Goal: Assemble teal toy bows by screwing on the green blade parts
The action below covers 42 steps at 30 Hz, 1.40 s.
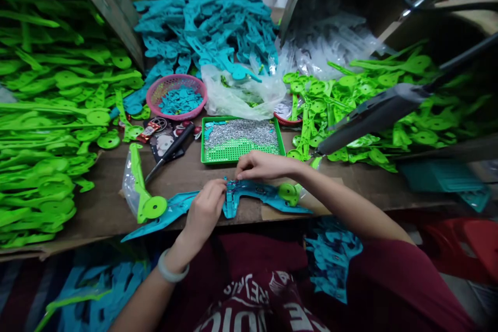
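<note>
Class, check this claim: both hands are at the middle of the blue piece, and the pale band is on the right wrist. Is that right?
Not quite: the pale band is on the left wrist, as the head view shows. The left hand and right hand are indeed at the middle of the blue piece.

Leaves a narrow passage over bare tabletop [190, 174] between green tray [203, 148] and blue assembly [231, 205] (plugged partway by the right hand [264, 166]); meets black-handled tool [179, 142] leftward, grey driver [369, 114] rightward.
</note>
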Available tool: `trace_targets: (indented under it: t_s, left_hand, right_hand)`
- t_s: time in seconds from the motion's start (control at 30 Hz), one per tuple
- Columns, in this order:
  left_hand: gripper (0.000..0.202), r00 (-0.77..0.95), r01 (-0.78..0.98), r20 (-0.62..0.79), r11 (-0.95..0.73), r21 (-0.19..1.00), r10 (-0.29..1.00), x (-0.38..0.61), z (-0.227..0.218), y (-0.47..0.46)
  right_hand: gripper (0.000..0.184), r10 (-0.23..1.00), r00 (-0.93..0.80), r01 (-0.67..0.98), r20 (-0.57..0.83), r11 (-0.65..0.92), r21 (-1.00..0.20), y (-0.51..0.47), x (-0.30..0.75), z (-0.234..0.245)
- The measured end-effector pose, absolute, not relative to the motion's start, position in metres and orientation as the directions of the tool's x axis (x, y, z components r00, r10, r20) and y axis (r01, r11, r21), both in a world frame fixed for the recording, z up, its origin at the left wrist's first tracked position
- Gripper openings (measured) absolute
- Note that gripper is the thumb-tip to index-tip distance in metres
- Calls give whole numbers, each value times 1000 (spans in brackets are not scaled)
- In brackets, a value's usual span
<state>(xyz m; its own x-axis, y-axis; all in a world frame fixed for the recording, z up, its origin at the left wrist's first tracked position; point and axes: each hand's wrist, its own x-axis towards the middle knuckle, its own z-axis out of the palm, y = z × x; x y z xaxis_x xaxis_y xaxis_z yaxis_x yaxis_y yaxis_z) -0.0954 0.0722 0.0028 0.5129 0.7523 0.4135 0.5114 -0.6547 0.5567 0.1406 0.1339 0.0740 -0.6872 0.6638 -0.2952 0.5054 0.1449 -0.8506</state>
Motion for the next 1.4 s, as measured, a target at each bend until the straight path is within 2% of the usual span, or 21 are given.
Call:
trace_targets:
  t_s: [0.1,0.2,0.3,0.37,0.43,0.53,0.57,0.73,0.87,0.93,1.07,1.13,1.17,1.27,1.33,1.4]
  left_hand:
    - [17,608,490,456,-759,429,650,-99,0,69]
    - [22,684,452,489,-841,298,541,-99,-1,64]
    - [25,704,451,468,-845,287,534,-97,2,62]
    - [24,720,470,434,-841,269,541,-94,5,62]
    - [22,739,488,406,-843,228,538,-92,9,64]
    - [21,758,496,392,-851,174,522,-88,14,68]
    - [21,761,498,387,-851,168,521,-87,15,70]
    - [23,737,512,394,-834,207,550,-84,14,71]
    - [26,710,513,443,-833,205,547,-82,10,65]
    - [26,728,516,420,-836,184,542,-79,10,63]
    - [25,744,544,322,-811,216,585,-71,14,60]
    - [25,717,590,287,-773,234,635,-67,16,56]
    - [25,692,625,277,-745,232,666,-64,17,53]
    - [29,607,718,288,-666,201,741,-60,14,42]
    - [31,585,731,334,-659,178,739,-59,9,37]
    - [27,594,704,390,-689,169,703,-60,4,35]
  right_hand:
    - [18,648,-735,498,-199,318,-807,132,147,76]
    - [18,700,-692,627,-179,459,-630,121,140,81]
    - [24,760,-617,764,-206,516,-387,105,128,87]
    - [24,767,-607,780,-209,524,-342,96,124,91]
    - [19,732,-655,721,-187,532,-444,91,126,95]
    - [18,634,-766,532,-104,533,-658,90,137,97]
    - [20,616,-783,495,-84,536,-684,91,141,97]
    - [27,659,-751,562,-32,613,-556,95,149,88]
    - [20,711,-702,563,23,575,-593,98,147,79]
    - [20,738,-675,604,5,556,-572,100,145,75]
    - [20,746,-657,721,-108,581,-376,102,145,73]
    - [20,745,-650,740,-151,575,-349,101,146,74]
    - [20,739,-655,728,-157,563,-391,101,147,76]
    - [16,696,-707,605,-126,504,-617,101,152,79]
    - [13,674,-733,514,-98,454,-728,103,155,79]
    - [13,671,-737,466,-77,423,-777,106,157,77]
